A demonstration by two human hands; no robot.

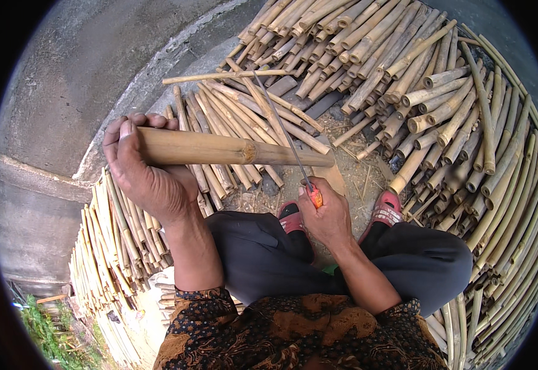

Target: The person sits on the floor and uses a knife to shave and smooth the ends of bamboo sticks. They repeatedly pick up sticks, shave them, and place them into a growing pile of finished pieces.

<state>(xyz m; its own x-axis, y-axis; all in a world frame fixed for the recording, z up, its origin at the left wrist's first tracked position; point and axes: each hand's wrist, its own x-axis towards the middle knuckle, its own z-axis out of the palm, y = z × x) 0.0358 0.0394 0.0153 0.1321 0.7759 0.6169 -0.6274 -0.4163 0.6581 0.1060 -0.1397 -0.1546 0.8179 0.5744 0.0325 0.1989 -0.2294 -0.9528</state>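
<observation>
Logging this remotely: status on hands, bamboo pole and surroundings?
Left hand gripping bamboo pole by left end. Right hand holding red-handled blade across it, contact unclear. Bamboo stacks close around.

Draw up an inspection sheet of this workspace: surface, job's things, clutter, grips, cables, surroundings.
Surface: ground, littered
Job's things: bamboo pole; thin-bladed hand tool with orange-red handle, blade crossing the pole near its right end
Clutter: bamboo chips scattered about the ground
Left grip: holds the pole's left end
Right grip: holds the tool's handle
Cables: nothing seen
Surroundings: piled bamboo poles ahead, left and right; grey concrete upper left; green plants lower left
</observation>
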